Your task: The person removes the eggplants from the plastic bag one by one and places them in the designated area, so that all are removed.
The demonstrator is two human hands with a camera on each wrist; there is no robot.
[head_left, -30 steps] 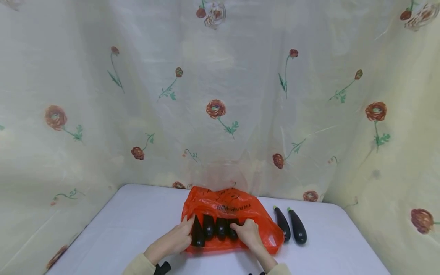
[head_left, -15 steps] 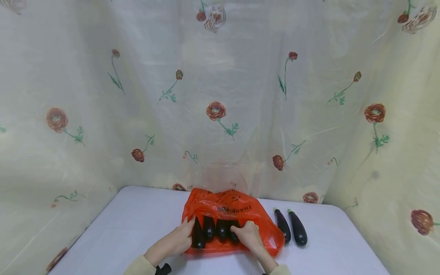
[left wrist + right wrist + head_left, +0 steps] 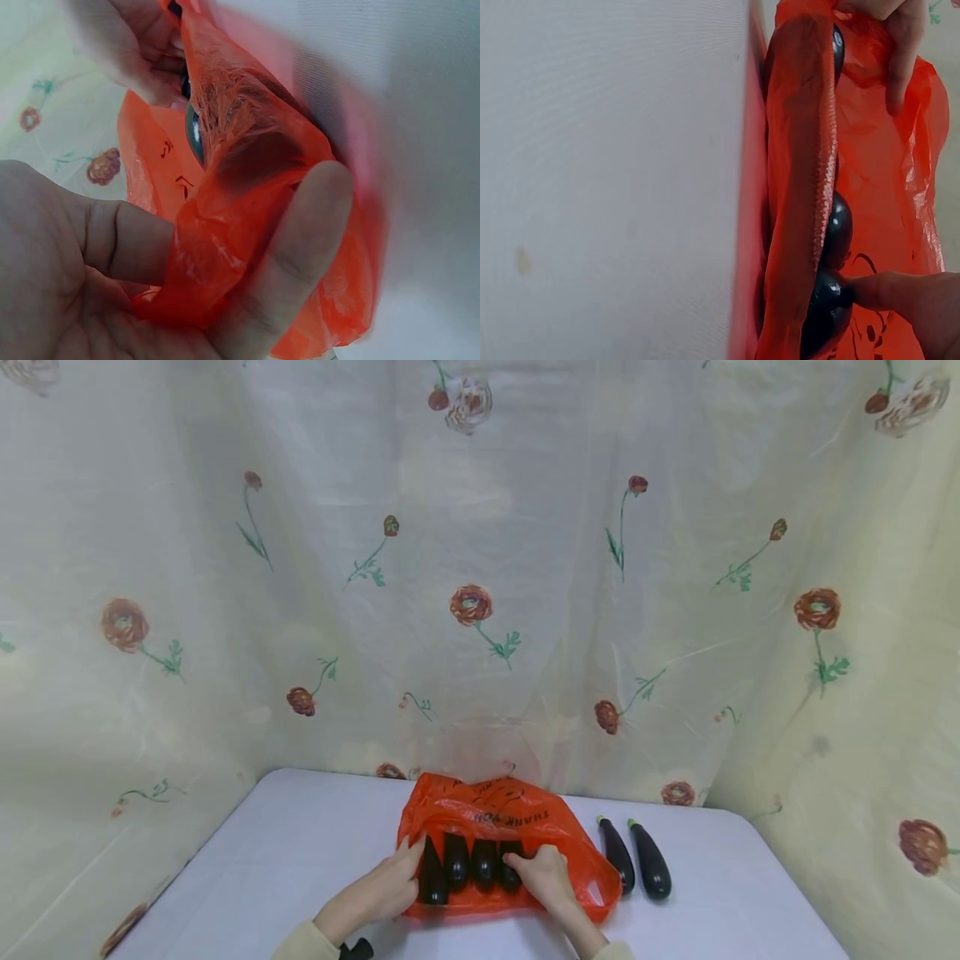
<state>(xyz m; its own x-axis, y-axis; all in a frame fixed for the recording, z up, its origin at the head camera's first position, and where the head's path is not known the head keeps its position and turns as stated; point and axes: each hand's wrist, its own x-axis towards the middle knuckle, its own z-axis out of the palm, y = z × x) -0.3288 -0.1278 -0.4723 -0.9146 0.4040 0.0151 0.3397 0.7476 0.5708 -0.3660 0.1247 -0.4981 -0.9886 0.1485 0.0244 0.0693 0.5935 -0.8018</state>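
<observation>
An orange-red plastic bag (image 3: 480,810) with black lettering lies on its side, its mouth facing me. Several dark eggplants (image 3: 432,877) sit side by side in it, rounded ends outward. My left hand (image 3: 386,881) holds the left edge of the mouth; in the left wrist view the film runs between thumb and finger (image 3: 289,259). At the right of the row, my right hand (image 3: 546,872) grips the rightmost eggplant (image 3: 511,870), the thumb (image 3: 885,290) on its end in the right wrist view. The other fingers are partly hidden.
Two more eggplants, one (image 3: 617,853) beside the bag's right edge and another (image 3: 651,862) further right, lie with green stems pointing away. A white cloth covers the table (image 3: 300,843). Behind and beside it hangs a flower-printed curtain (image 3: 525,543).
The rightmost eggplant under my right hand tilted slightly, then straightened, and now stands a little apart from its neighbour. The left hand keeps its place on the bag.
</observation>
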